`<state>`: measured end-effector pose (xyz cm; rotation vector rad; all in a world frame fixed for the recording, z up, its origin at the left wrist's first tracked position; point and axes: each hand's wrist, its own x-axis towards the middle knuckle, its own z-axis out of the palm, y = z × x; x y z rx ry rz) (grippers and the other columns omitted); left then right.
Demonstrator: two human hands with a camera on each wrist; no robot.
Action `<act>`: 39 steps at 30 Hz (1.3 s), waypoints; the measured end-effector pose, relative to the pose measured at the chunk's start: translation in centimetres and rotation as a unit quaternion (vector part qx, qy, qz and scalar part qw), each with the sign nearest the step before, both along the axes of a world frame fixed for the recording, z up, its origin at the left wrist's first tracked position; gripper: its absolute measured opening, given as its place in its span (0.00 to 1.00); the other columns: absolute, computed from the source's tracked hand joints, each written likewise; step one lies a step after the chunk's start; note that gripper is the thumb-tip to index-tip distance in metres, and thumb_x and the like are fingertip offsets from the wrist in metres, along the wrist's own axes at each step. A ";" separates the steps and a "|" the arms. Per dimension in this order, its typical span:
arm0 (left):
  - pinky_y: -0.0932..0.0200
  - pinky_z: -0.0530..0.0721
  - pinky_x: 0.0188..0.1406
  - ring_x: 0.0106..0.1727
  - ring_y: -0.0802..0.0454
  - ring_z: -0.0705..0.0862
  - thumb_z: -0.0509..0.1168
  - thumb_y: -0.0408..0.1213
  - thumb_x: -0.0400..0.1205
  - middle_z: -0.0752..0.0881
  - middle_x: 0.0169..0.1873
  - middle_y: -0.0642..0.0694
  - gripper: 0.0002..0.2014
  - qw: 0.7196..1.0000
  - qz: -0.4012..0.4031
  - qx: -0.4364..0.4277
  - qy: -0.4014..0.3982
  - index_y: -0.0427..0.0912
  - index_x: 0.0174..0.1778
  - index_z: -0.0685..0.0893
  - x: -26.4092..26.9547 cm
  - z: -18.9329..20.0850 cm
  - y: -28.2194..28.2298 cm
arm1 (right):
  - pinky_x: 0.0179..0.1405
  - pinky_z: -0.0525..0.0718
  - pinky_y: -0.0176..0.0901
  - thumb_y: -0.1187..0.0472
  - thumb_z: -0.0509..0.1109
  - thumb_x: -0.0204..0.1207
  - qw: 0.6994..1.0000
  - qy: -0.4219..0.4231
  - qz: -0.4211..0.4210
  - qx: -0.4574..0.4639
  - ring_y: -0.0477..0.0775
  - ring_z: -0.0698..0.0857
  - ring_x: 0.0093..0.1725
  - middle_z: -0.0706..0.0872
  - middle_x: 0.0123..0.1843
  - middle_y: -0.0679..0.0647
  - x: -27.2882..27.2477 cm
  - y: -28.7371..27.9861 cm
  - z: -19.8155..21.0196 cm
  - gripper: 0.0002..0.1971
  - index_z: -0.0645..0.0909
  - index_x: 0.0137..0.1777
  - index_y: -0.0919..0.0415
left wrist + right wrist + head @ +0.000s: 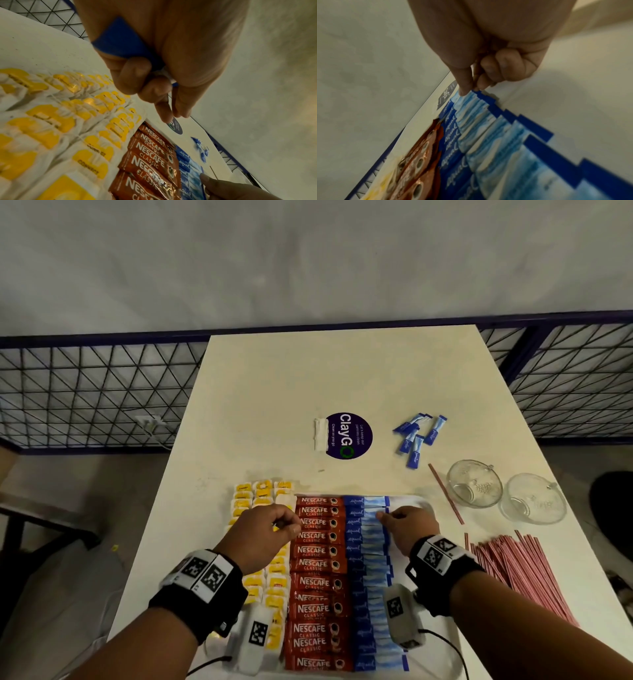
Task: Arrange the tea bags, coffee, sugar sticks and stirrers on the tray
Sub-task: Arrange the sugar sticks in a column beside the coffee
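Note:
A white tray [423, 503] holds yellow tea bags [263, 494] on its left, a column of red coffee sticks [317, 565] in the middle, and a column of blue sugar sticks [368, 570] to their right. My left hand [291, 525] hovers over the tea bags and coffee, its fingers curled round a blue sugar stick [123, 40]. My right hand [383, 517] pinches the right end of a sugar stick [476, 93] near the far end of the blue column. Pink stirrers [517, 570] lie in a pile right of the tray.
Several loose sugar sticks [418, 436] lie on the table beyond the tray. A single stirrer [445, 494] and two glass cups [474, 482] [532, 498] sit at the right. A round purple sticker [347, 435] and a white packet [321, 434] are mid-table.

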<state>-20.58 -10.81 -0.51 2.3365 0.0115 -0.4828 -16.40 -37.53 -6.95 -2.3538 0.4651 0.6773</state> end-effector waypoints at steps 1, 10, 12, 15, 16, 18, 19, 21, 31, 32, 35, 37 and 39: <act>0.69 0.75 0.47 0.49 0.63 0.82 0.67 0.42 0.83 0.86 0.44 0.58 0.04 1.000 -0.001 -0.001 0.003 0.50 0.47 0.86 0.0 0.0 0.0 | 0.26 0.69 0.39 0.40 0.66 0.77 1.000 0.001 0.002 -0.005 0.51 0.77 0.27 0.77 0.24 0.50 0.1 0.1 0.0 0.24 0.74 0.24 0.55; 0.62 0.70 0.23 0.19 0.59 0.69 0.45 0.59 0.79 0.83 0.36 0.45 0.25 0.964 0.087 -0.249 0.043 0.49 0.62 0.75 -0.2 1.0 -1.9 | 0.32 0.78 0.40 0.28 0.59 0.73 0.994 -0.107 0.024 0.011 0.49 0.80 0.24 0.81 0.21 0.50 -1.1 1.8 3.8 0.34 0.79 0.26 0.60; 0.60 0.70 0.23 0.22 0.55 0.70 0.43 0.65 0.77 0.81 0.40 0.43 0.34 0.955 0.073 -0.284 0.049 0.50 0.74 0.67 0.0 0.8 -2.9 | 0.31 0.78 0.39 0.32 0.61 0.74 0.981 -0.064 0.049 0.175 0.44 0.80 0.25 0.84 0.25 0.47 -1.9 3.8 5.9 0.29 0.84 0.33 0.58; 0.54 0.81 0.40 0.36 0.49 0.80 0.43 0.80 0.69 0.82 0.46 0.43 0.46 0.960 0.000 -0.278 0.010 0.57 0.79 0.58 0.4 0.6 -4.3 | 0.27 0.73 0.39 0.45 0.67 0.78 0.949 -0.003 0.116 0.293 0.42 0.74 0.21 0.78 0.22 0.47 -3.1 5.7 8.6 0.21 0.83 0.38 0.64; 0.56 0.81 0.44 0.38 0.52 0.81 0.43 0.81 0.68 0.81 0.46 0.43 0.48 0.964 -0.025 -0.265 -0.014 0.55 0.80 0.56 0.5 0.8 -4.8 | 0.25 0.73 0.36 0.50 0.68 0.79 0.942 -0.004 0.116 0.313 0.41 0.74 0.20 0.79 0.21 0.46 -3.3 5.7 9.0 0.16 0.84 0.39 0.63; 0.62 0.79 0.43 0.37 0.55 0.80 0.41 0.81 0.69 0.79 0.45 0.43 0.50 0.969 -0.061 -0.230 -0.058 0.50 0.81 0.53 0.6 1.3 -5.5 | 0.22 0.73 0.30 0.57 0.68 0.79 0.934 0.000 0.100 0.344 0.38 0.77 0.19 0.83 0.23 0.45 -3.4 5.6 9.2 0.08 0.85 0.42 0.60; 0.64 0.78 0.42 0.38 0.52 0.80 0.40 0.81 0.70 0.79 0.45 0.44 0.51 0.970 -0.074 -0.219 -0.073 0.48 0.81 0.53 0.6 1.7 -6.0 | 0.21 0.73 0.29 0.60 0.68 0.79 0.932 -0.005 0.088 0.353 0.38 0.77 0.19 0.84 0.27 0.46 -3.6 5.3 9.3 0.07 0.86 0.42 0.59; 0.62 0.80 0.43 0.42 0.46 0.83 0.39 0.79 0.72 0.78 0.45 0.47 0.51 0.969 -0.096 -0.209 -0.088 0.45 0.82 0.53 0.4 2.4 -6.4 | 0.21 0.73 0.33 0.61 0.67 0.79 0.925 -0.009 0.050 0.377 0.43 0.77 0.21 0.86 0.34 0.55 -3.8 4.8 9.3 0.08 0.85 0.40 0.59; 0.59 0.81 0.51 0.52 0.60 0.83 0.57 0.64 0.78 0.84 0.58 0.56 0.29 0.988 -0.128 -0.038 -0.082 0.54 0.72 0.72 -0.3 3.4 -6.7 | 0.24 0.69 0.41 0.60 0.65 0.81 0.937 -0.081 0.029 0.338 0.47 0.70 0.21 0.76 0.20 0.46 -4.3 3.0 8.4 0.10 0.86 0.41 0.59; 0.61 0.81 0.44 0.44 0.61 0.85 0.62 0.56 0.81 0.87 0.49 0.55 0.19 0.992 -0.087 -0.079 -0.049 0.52 0.65 0.79 -0.2 3.2 -6.2 | 0.25 0.68 0.43 0.57 0.66 0.80 0.939 -0.103 0.021 0.327 0.47 0.70 0.22 0.76 0.20 0.45 -4.2 2.6 8.2 0.11 0.85 0.38 0.56; 0.62 0.80 0.35 0.31 0.55 0.85 0.64 0.33 0.84 0.87 0.28 0.51 0.05 0.986 0.010 -0.163 0.016 0.44 0.44 0.85 -0.4 2.8 -4.7 | 0.26 0.69 0.43 0.55 0.68 0.80 0.936 -0.133 -0.011 0.325 0.49 0.69 0.22 0.77 0.20 0.44 -4.0 1.6 8.0 0.13 0.83 0.33 0.52; 0.59 0.83 0.36 0.31 0.51 0.86 0.64 0.29 0.83 0.87 0.27 0.49 0.08 0.983 0.041 -0.178 0.024 0.41 0.39 0.84 -0.6 2.5 -4.5 | 0.29 0.73 0.40 0.53 0.67 0.80 0.949 -0.159 0.014 0.273 0.45 0.72 0.22 0.79 0.20 0.42 -4.0 1.1 7.8 0.13 0.83 0.33 0.50; 0.61 0.83 0.34 0.30 0.52 0.86 0.65 0.29 0.83 0.87 0.27 0.48 0.08 0.980 0.059 -0.187 0.028 0.39 0.39 0.84 -0.7 2.5 -4.7 | 0.32 0.76 0.38 0.50 0.68 0.79 0.955 -0.183 0.030 0.230 0.42 0.74 0.24 0.82 0.25 0.43 -4.1 0.9 7.5 0.12 0.83 0.34 0.49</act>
